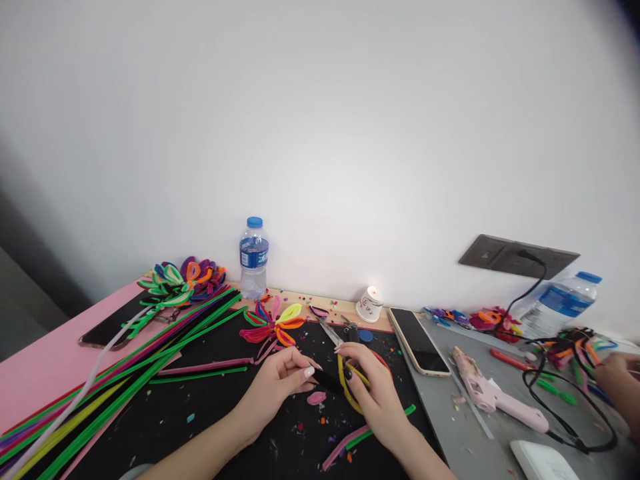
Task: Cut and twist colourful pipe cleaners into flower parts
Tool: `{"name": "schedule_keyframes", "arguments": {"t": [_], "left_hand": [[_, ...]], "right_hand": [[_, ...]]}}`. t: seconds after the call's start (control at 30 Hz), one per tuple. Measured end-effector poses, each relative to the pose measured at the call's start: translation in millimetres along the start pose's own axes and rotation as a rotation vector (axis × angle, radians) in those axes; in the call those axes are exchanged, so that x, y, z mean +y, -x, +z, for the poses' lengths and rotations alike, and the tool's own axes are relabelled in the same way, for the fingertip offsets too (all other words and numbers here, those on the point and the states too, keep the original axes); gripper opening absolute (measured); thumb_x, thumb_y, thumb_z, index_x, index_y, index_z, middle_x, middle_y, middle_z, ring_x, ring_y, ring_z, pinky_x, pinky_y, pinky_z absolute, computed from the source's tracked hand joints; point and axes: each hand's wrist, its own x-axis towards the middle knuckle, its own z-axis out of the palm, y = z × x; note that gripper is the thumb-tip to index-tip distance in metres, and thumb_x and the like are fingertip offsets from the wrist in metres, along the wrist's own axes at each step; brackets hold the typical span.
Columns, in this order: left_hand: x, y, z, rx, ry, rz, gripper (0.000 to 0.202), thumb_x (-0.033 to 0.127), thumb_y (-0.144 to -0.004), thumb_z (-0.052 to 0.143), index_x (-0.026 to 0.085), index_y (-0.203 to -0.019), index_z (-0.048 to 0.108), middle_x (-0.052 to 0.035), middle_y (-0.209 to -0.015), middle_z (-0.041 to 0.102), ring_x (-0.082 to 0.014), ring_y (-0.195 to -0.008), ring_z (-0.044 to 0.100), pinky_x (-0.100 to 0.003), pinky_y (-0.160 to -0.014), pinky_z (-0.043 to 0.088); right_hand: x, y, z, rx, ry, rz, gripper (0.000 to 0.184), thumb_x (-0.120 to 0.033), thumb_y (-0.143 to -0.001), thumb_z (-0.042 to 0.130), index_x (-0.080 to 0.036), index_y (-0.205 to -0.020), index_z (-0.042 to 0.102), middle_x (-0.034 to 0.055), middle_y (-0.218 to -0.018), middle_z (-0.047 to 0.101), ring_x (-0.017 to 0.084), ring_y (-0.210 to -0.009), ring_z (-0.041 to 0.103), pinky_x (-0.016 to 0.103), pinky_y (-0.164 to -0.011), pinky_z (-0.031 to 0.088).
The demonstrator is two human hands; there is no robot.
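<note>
My left hand [280, 387] pinches the end of a short fuzzy black strip [327, 381], apparently a pipe cleaner, between thumb and index finger. The strip's other end reaches my right hand [375, 387], whose fingers are curled over yellow-handled scissors [329, 331]. Their blades point away to the upper left, and the palm partly hides the handles. Below the strip lies a small pink pipe-cleaner loop [316, 399]. Beyond my left hand rests a multicoloured pipe-cleaner flower [273, 323]. Pink and green pieces [347, 445] lie beneath my right wrist.
Long pipe cleaners [150, 373] stretch over the left side beside a phone [107, 327]. A water bottle [254, 260] and an upturned paper cup [370, 304] stand by the wall. Rightward are another phone [420, 340], a corded glue gun [500, 397] and another person's hand [620, 377].
</note>
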Motion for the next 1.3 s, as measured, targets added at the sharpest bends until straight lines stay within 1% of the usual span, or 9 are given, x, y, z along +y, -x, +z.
{"name": "schedule_keyframes", "arguments": {"t": [0.27,0.4,0.57,0.63,0.77,0.87,0.97,1.1,1.3], "left_hand": [[0,0,0.5,-0.03,-0.007,0.006,0.015,0.028,-0.077,0.06,0.015,-0.074,0.053,-0.0039,-0.094,0.063,-0.0125,-0.076,0.059,-0.027,-0.072,0.048],[5,4,2.4,-0.111,0.002,-0.022,0.016,0.028,-0.075,0.062,0.015,-0.073,0.053,-0.0077,-0.111,0.057,-0.0155,-0.079,0.06,-0.031,-0.072,0.048],[10,10,7.2,-0.339,-0.004,-0.078,0.017,0.025,-0.071,0.066,0.013,-0.067,0.055,-0.0072,-0.136,0.035,-0.0198,-0.089,0.06,-0.032,-0.075,0.045],[11,11,8.5,-0.42,-0.001,-0.069,0.016,0.024,-0.069,0.068,0.013,-0.065,0.057,-0.0052,-0.134,0.039,-0.0207,-0.094,0.058,-0.032,-0.08,0.042],[14,13,11.3,-0.512,-0.01,-0.084,0.015,0.025,-0.066,0.071,0.015,-0.065,0.06,-0.0024,-0.102,0.059,-0.0216,-0.1,0.054,-0.031,-0.084,0.04],[18,14,13.3,-0.578,0.026,-0.079,0.013,0.025,-0.067,0.07,0.015,-0.065,0.061,-0.0032,-0.101,0.061,-0.0232,-0.106,0.052,-0.034,-0.092,0.035],[16,14,12.1,-0.582,0.086,-0.09,0.013,0.024,-0.067,0.07,0.015,-0.066,0.06,-0.0073,-0.111,0.058,-0.0257,-0.11,0.05,-0.039,-0.096,0.032],[9,12,7.5,-0.536,0.085,-0.096,0.013,0.021,-0.067,0.07,0.014,-0.067,0.058,-0.0098,-0.103,0.061,-0.0245,-0.1,0.056,-0.041,-0.091,0.036],[10,8,4.7,-0.487,0.016,-0.054,0.014,0.021,-0.068,0.069,0.014,-0.065,0.057,-0.0044,-0.091,0.058,-0.0156,-0.082,0.056,-0.03,-0.078,0.042]], "right_hand": [[0,-1,-5,0.139,-0.58,0.137,0.028,-0.034,-0.089,0.035,-0.02,-0.109,0.05,0.0114,-0.11,0.052,0.022,-0.087,0.054,0.031,-0.064,0.046],[-3,-3,-2,0.052,-0.816,0.165,0.032,-0.039,-0.087,0.038,-0.017,-0.105,0.053,0.0138,-0.105,0.055,0.023,-0.081,0.056,0.03,-0.056,0.047],[-9,-2,2,-0.097,-0.948,0.204,0.037,-0.044,-0.085,0.041,-0.013,-0.098,0.057,0.0146,-0.099,0.056,0.023,-0.074,0.059,0.029,-0.048,0.048],[-10,0,3,-0.16,-0.964,0.236,0.038,-0.044,-0.085,0.042,-0.012,-0.099,0.058,0.0155,-0.1,0.056,0.021,-0.071,0.06,0.027,-0.046,0.048],[-11,2,5,-0.289,-0.963,0.279,0.042,-0.046,-0.085,0.041,-0.01,-0.098,0.059,0.0164,-0.095,0.059,0.019,-0.068,0.061,0.024,-0.044,0.047],[-11,2,3,-0.349,-0.949,0.296,0.047,-0.049,-0.084,0.039,-0.008,-0.097,0.06,0.0156,-0.088,0.061,0.019,-0.064,0.062,0.021,-0.04,0.044],[-9,-1,0,-0.292,-0.934,0.288,0.048,-0.051,-0.083,0.041,-0.009,-0.093,0.061,0.0158,-0.089,0.06,0.018,-0.058,0.061,0.02,-0.036,0.042],[-3,-5,-8,-0.085,-0.903,0.291,0.043,-0.048,-0.084,0.039,-0.011,-0.087,0.06,0.0127,-0.085,0.061,0.015,-0.054,0.058,0.02,-0.037,0.04],[1,-8,-15,0.049,-0.733,0.254,0.045,-0.048,-0.086,0.034,-0.012,-0.082,0.061,0.0091,-0.079,0.062,0.005,-0.037,0.031,0.02,-0.036,0.025]]}}
